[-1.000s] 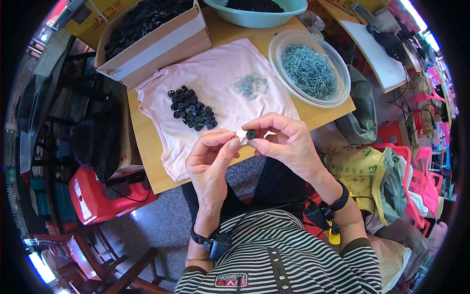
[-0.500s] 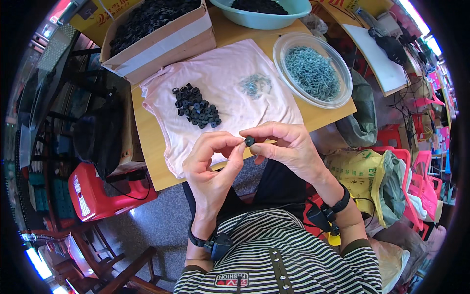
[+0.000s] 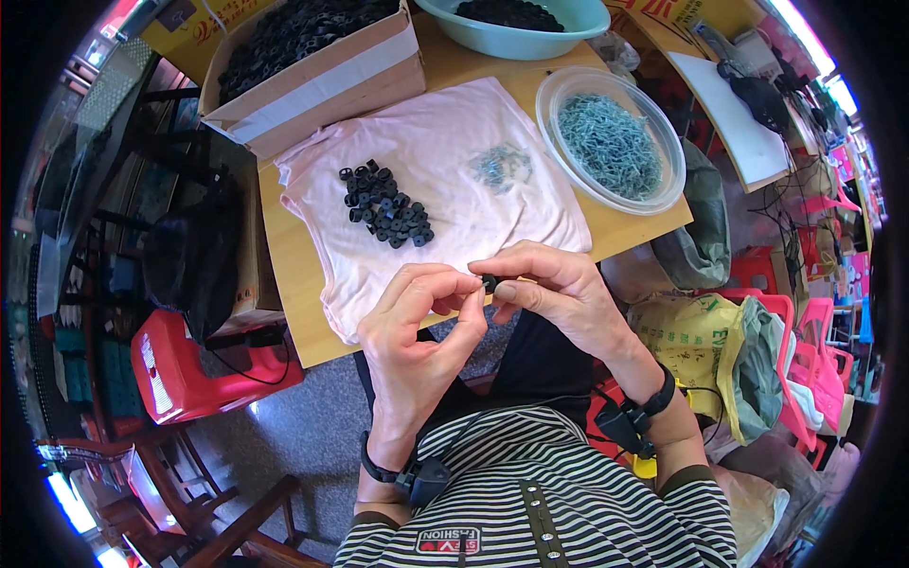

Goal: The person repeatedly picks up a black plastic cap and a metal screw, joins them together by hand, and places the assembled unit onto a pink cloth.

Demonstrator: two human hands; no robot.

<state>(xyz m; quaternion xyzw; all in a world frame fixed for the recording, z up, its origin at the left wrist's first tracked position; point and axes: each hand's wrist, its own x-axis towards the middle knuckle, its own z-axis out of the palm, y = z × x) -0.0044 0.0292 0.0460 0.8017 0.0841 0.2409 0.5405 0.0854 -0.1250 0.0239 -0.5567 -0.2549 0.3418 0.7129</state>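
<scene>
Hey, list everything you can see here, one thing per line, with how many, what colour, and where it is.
small black ring: one, black, pinched between both hands' fingertips
black rings pile: many, black, on the cloth, left part
metal clips heap: a few, silvery, on the cloth, right part
pink cloth: one, pale pink, spread on the table
wooden table: one, tan
clear bowl: one, full of silvery clips, table's right
cardboard box: one, brown, full of black parts, upper left
teal basin: one, top edge
red stool: one, lower left
left hand: one, grip on the ring
right hand: one, grip on the ring
</scene>
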